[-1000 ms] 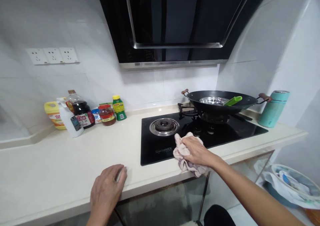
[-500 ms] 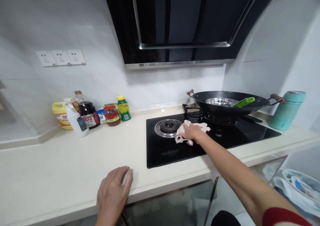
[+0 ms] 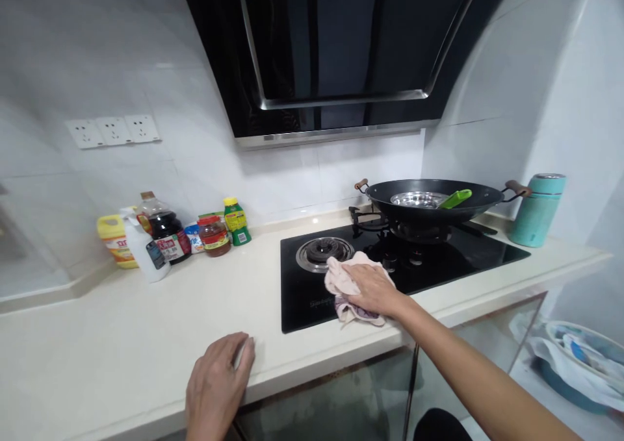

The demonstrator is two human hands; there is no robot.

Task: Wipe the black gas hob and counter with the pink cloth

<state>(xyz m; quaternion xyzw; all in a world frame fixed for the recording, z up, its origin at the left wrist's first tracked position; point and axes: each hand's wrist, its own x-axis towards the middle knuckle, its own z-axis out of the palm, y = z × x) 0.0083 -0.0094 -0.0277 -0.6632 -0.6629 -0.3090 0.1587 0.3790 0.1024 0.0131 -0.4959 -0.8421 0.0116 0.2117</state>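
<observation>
My right hand (image 3: 371,288) presses a pale pink cloth (image 3: 341,277) onto the black glass of the gas hob (image 3: 302,314), close to its front edge. Part of the cloth hangs over onto the pale counter (image 3: 263,278). Just behind the cloth is the left burner (image 3: 324,251), a black centre in a shiny metal ring. My left hand (image 3: 219,369) leans on the counter's front edge, left of the hob. Its thumb stands apart from the loosely bent fingers, and it holds nothing.
A wok (image 3: 439,197) holding a metal strainer-like dish (image 3: 414,199) and a green-handled tool (image 3: 455,199) sits on the right burner. A turquoise flask (image 3: 539,210) stands beside it. Bottles, including a white spray bottle (image 3: 146,249), and a jar (image 3: 214,238) line the wall. The hood (image 3: 331,51) overhangs.
My right hand has pulled the cloth from beside the left burner toward the hob's front edge. My left hand stays on the counter edge. The view has shifted slightly.
</observation>
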